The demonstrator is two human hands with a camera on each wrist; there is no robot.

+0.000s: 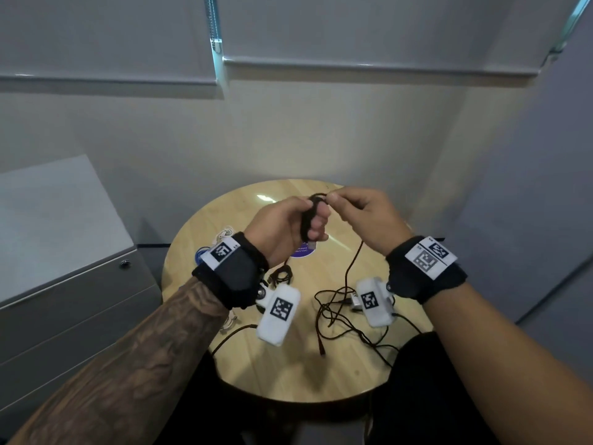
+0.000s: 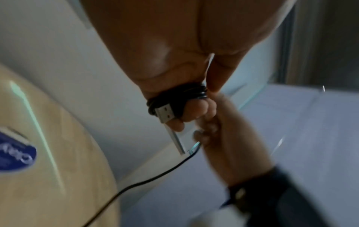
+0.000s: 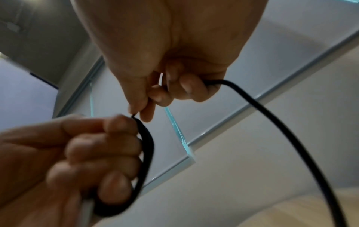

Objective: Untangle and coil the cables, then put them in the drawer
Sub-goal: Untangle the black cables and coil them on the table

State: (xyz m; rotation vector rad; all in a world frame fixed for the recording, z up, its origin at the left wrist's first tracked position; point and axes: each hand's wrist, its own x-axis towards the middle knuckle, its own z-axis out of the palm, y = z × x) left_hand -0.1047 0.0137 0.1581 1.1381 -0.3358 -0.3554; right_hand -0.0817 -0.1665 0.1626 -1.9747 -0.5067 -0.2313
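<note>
Above the round wooden table (image 1: 279, 374), my left hand (image 1: 300, 216) grips a small coil of black cable (image 1: 308, 220) wound round its fingers; a silver USB plug (image 2: 165, 114) sticks out of the coil (image 2: 174, 98). My right hand (image 1: 349, 203) pinches the same cable between thumb and forefinger right at the coil's top (image 3: 143, 138). From the right hand (image 3: 155, 95) the free length (image 3: 272, 122) hangs down to the table (image 1: 353, 261). More black cables (image 1: 337, 319) lie tangled on the table below my wrists.
A small coiled black cable (image 1: 282, 274) and white cables (image 1: 224, 234) lie at the table's left side. A blue round sticker (image 1: 303, 251) marks the table's middle. A grey drawer cabinet (image 1: 64, 284) stands to the left, its drawers closed.
</note>
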